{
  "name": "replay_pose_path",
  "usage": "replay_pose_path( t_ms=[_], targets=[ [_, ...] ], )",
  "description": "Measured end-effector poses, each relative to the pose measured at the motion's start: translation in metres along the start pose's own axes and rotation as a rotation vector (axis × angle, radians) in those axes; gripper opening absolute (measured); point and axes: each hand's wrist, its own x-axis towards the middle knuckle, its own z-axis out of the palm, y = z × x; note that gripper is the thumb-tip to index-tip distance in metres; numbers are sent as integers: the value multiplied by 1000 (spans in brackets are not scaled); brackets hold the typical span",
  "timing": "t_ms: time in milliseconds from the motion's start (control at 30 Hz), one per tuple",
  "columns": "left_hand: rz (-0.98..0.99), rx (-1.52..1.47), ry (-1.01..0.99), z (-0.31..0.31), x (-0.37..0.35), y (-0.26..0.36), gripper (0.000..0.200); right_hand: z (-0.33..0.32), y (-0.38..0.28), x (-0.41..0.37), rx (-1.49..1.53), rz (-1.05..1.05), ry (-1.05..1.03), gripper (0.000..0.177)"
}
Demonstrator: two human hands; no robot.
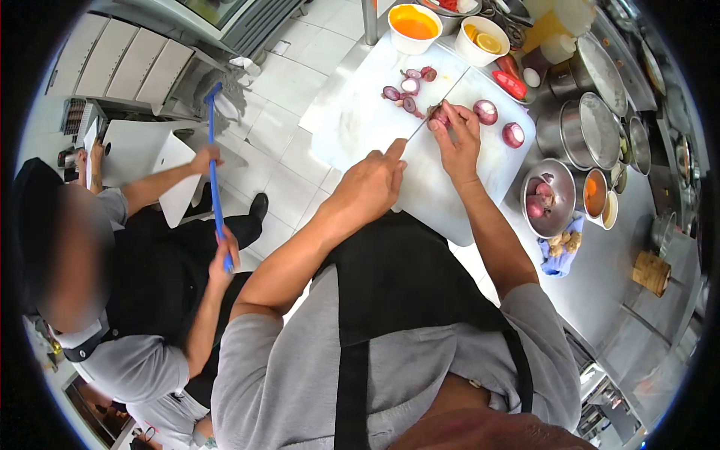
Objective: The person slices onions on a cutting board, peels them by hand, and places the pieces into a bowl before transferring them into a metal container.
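Observation:
My left hand (369,184) is closed around a knife, its index finger stretched forward along the top. The thin knife blade (418,129) reaches toward a red onion (439,115) on the white cutting board (352,139). Pinched between my right thumb and fingers, that onion is partly hidden by my right hand (459,142). Beyond the blade lie several cut onion pieces (409,86). To the right of my right hand are two trimmed red onions, one upper (485,112) and one lower (513,135).
A metal bowl (547,196) with red onions stands at right, beside ginger on a blue cloth (562,247). Orange liquid (415,24) and citrus slices (484,39) fill tubs at the back. Steel pots (592,131) crowd the right. At left, a person holds a blue pole (215,172).

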Motion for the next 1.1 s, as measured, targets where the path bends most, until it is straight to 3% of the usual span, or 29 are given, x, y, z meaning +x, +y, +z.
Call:
replay_pose_path(
  t_ms=[100,300,500,667,833,967,1033,1067,1100],
  targets=[
    [87,3,75,9,14,-3,36,0,2,-1,24,22,4,42],
    [57,55,63,23,38,1,36,1,10,0,5,-5,33,41],
    [12,57,5,14,13,-2,36,5,19,-6,63,28,47,44],
    [72,4,97,45,59,-25,38,-4,9,1,-34,-24,11,43],
    [-81,-223,27,30,25,-45,40,-20,-3,-5,-134,-49,-88,49],
    [-114,-257,44,23,10,-36,43,-22,6,4,-327,33,-99,57],
    [-65,-284,88,12,0,-33,43,-28,6,13,-158,354,-133,56],
    [-139,-376,18,2,-7,-27,43,-33,4,18,-69,511,-146,56],
    [-214,-465,-55,-19,-16,-10,43,-34,-3,21,332,595,-30,47]
  ],
)
